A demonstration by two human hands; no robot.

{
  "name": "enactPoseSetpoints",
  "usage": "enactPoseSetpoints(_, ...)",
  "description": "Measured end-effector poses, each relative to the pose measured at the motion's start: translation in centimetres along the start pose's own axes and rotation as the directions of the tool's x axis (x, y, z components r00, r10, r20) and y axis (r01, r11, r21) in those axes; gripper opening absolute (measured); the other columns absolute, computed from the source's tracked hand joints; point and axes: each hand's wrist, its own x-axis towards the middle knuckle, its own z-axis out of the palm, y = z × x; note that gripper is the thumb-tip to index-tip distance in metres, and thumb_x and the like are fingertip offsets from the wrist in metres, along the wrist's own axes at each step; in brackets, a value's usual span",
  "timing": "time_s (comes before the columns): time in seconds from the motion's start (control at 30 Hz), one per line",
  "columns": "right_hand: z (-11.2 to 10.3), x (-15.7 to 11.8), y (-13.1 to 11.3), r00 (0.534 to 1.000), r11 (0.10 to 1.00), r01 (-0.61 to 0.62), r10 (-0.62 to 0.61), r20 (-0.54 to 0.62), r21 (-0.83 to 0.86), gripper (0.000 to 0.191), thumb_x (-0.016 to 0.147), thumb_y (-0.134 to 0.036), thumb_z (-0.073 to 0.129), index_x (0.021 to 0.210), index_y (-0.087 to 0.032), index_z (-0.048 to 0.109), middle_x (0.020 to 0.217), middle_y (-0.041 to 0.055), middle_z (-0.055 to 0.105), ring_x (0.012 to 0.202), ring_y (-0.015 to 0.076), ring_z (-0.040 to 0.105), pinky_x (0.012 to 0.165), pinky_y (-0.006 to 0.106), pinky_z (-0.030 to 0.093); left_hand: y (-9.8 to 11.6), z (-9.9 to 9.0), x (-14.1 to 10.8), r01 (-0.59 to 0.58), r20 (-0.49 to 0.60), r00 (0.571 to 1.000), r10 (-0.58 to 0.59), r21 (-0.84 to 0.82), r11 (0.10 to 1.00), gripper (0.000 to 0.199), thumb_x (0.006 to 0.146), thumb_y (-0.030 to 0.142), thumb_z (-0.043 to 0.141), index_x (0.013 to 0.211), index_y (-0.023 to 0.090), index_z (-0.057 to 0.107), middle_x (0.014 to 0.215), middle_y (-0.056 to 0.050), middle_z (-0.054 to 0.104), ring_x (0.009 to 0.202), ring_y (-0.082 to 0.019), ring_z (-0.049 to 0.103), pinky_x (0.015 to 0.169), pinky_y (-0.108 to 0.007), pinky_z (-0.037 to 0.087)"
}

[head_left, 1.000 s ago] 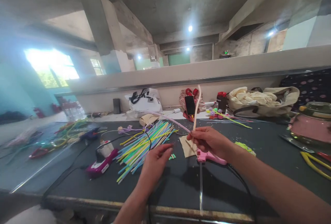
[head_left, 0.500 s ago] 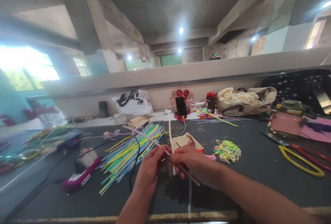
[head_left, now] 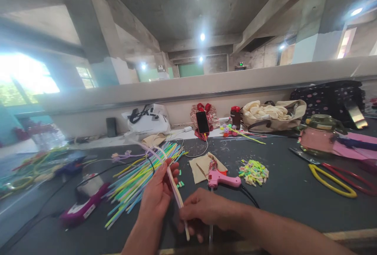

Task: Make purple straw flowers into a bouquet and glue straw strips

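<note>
two strips (head_left: 174,186) above dark tabletop (head_left: 285,184), concrete ceiling (head_left: 188,11)

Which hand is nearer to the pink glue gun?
Right. The right hand is just on the near side of the pink glue gun; the left hand is farther off, to its left.

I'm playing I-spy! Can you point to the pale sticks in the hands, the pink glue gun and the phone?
Pale sticks (head_left: 174,187): head view, about the middle of their length.
Glue gun (head_left: 222,179): head view, on its pink body.
Phone (head_left: 202,122): head view, on its dark screen.
</note>
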Motion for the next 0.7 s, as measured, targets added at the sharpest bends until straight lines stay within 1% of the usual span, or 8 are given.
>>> enactPoseSetpoints(0.1,-0.1,0.0,0.3,1.0,1.0,0.0,0.0,-0.008,-0.017,0.016,0.066,-0.021,0.049,0.06,-0.013,0.062,0.042,-0.0063,0.053,0.025,0.0053,0.045,0.027,0.013,0.035,0.3,-0.1,0.2,-0.01,-0.015,1.0,0.009,-0.018,1.0,0.015,0.078,0.013,0.05,0.088,0.015,0.061,0.066,-0.001,0.067,0.046,-0.006,0.058,0.039,-0.014,0.047)
enactPoseSetpoints(0.27,0.4,-0.3,-0.3,0.999,0.997,-0.036,0.034,-0.038,-0.063,0.015,0.065,-0.02,0.048,0.059,-0.014,0.061,0.042,-0.0067,0.052,0.025,0.0038,0.043,0.026,0.012,0.033,0.6,-0.1,0.2,-0.026,-0.008,1.0,0.025,-0.013,1.0,0.014,0.078,0.011,0.048,0.087,0.014,0.058,0.071,-0.005,0.068,0.05,-0.009,0.061,0.041,-0.016,0.048)
enactPoseSetpoints(0.47,0.7,-0.6,-0.3,0.998,0.991,-0.052,0.047,-0.047,-0.121,0.018,0.067,-0.022,0.047,0.057,-0.014,0.06,0.041,-0.007,0.051,0.024,0.0028,0.042,0.025,0.011,0.028,0.5,0.1,0.7,0.06,0.024,0.998,-0.059,-0.05,0.997,0.012,0.077,0.01,0.049,0.086,0.014,0.057,0.075,-0.005,0.067,0.051,-0.01,0.061,0.039,-0.016,0.047)
enactPoseSetpoints(0.57,0.7,-0.7,-0.2,0.994,0.984,-0.1,0.094,-0.05,-0.149,0.019,0.067,-0.022,0.046,0.057,-0.014,0.06,0.041,-0.0071,0.051,0.024,0.0032,0.043,0.024,0.012,0.027,0.4,-0.1,1.4,0.086,0.023,0.996,-0.085,-0.074,0.994,0.011,0.076,0.011,0.051,0.085,0.012,0.058,0.075,-0.004,0.066,0.049,-0.008,0.059,0.037,-0.014,0.046)
enactPoseSetpoints(0.7,1.1,-0.6,0.0,0.986,0.973,-0.169,0.164,-0.041,-0.159,0.021,0.067,-0.024,0.044,0.055,-0.014,0.058,0.039,-0.0062,0.05,0.024,0.0039,0.042,0.025,0.012,0.03,0.6,-0.5,2.0,0.1,0.016,0.995,-0.098,-0.117,0.988,0.01,0.077,0.011,0.048,0.084,0.012,0.055,0.074,-0.005,0.065,0.048,-0.007,0.057,0.038,-0.015,0.045)
